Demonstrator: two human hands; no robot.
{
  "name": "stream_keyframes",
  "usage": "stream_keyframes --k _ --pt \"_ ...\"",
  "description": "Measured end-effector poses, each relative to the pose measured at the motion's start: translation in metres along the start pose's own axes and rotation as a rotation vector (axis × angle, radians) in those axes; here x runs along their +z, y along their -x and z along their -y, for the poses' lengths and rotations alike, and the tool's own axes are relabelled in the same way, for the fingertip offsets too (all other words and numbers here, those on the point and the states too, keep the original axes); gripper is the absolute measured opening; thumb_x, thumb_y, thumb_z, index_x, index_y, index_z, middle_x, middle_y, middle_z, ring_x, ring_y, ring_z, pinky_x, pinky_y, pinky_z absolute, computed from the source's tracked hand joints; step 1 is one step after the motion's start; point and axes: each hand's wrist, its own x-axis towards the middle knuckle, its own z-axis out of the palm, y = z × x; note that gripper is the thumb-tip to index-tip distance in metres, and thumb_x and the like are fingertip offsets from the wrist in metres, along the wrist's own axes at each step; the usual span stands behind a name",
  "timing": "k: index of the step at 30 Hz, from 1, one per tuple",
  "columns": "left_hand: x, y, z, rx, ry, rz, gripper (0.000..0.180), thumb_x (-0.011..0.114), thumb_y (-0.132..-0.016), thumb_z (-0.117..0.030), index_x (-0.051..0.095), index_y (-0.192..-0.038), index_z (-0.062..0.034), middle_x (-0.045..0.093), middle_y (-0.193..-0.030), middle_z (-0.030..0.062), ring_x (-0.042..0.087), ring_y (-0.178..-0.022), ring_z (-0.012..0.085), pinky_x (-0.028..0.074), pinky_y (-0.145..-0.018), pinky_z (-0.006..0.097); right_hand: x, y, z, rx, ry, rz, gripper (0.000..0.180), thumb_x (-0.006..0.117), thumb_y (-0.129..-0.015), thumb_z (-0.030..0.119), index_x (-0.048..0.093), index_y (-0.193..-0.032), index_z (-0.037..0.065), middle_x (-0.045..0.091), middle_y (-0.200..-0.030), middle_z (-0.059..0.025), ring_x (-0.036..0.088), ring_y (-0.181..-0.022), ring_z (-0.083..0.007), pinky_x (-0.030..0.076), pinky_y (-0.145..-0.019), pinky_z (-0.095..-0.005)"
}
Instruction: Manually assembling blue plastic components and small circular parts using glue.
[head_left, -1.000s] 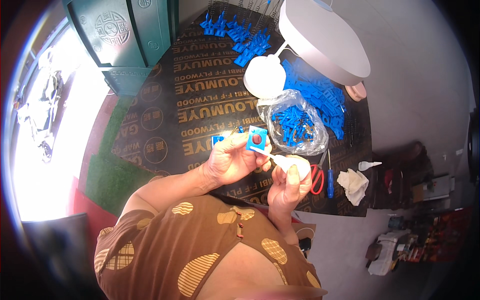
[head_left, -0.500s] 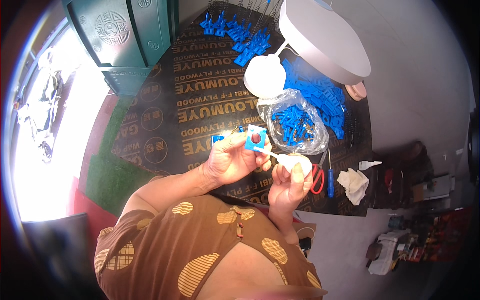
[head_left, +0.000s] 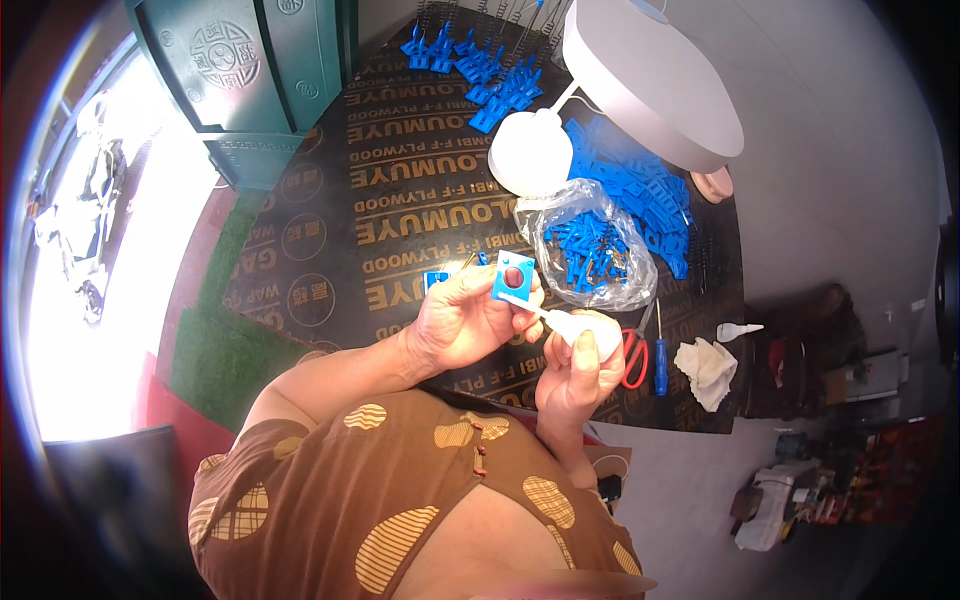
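Observation:
Between the thumb and fingers of my left hand (head_left: 462, 312) is a small blue plastic plate (head_left: 511, 291) with a round hole through it. My right hand (head_left: 578, 378) is closed around a white squeeze bottle (head_left: 578, 330) with a long thin nozzle. The nozzle points left and its tip is at the plate's lower edge; I cannot tell whether it touches. Beyond my hands lies a clear plastic bag (head_left: 640, 287) holding several small blue parts (head_left: 588, 245) and brass-coloured pieces. Another blue part (head_left: 436, 280) lies on the table just behind my left hand.
A white lamp (head_left: 650, 85) with a round base (head_left: 530, 155) overhangs a heap of blue parts (head_left: 650, 190). Blue pieces with springs (head_left: 505, 95) stand at the far edge. Red-handled scissors (head_left: 635, 358), a blue screwdriver (head_left: 661, 368), a cloth (head_left: 706, 372) and a second white bottle (head_left: 735, 330) lie right.
The right hand has shifted the bottle slightly, bringing less of its nozzle into sight below the plate. The blue plate has moved very little in my left hand.

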Motion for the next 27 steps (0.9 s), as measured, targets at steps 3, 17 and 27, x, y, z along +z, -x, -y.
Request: stream_keyframes --k 3,17,27 --pt "0.002 0.0 -0.001 0.003 -0.014 0.0 0.025 0.062 -0.087 -0.035 0.065 -0.097 -0.0124 0.055 -0.093 0.0106 0.051 -0.082 0.0208 0.039 -0.079 0.041 -0.001 0.0 -0.002 -0.01 0.015 0.0 0.017 0.051 -0.092 0.013 0.052 -0.097 -0.003 0.046 -0.067 -0.0025 0.039 -0.053 -0.0075 0.03 -0.045 -0.0214" --pt "-0.002 0.002 0.0 0.005 0.02 -0.017 0.03 0.058 -0.089 -0.036 0.065 -0.102 -0.0102 0.055 -0.096 0.0105 0.052 -0.083 0.02 0.04 -0.079 0.042 -0.012 -0.005 -0.003 0.095 -0.262 -0.025 0.018 0.056 -0.09 0.012 0.055 -0.096 -0.004 0.052 -0.071 -0.0062 0.04 -0.051 -0.0073 0.031 -0.043 -0.0217" --pt "0.001 -0.001 0.0 0.023 0.018 -0.019 0.036 0.057 -0.09 -0.037 0.059 -0.104 -0.0043 0.054 -0.094 0.0108 0.053 -0.082 0.0189 0.041 -0.078 0.041 -0.017 -0.003 -0.001 0.027 -0.177 -0.069 0.019 0.058 -0.089 0.012 0.055 -0.097 -0.004 0.056 -0.075 -0.0067 0.042 -0.052 -0.0068 0.032 -0.043 -0.0219"
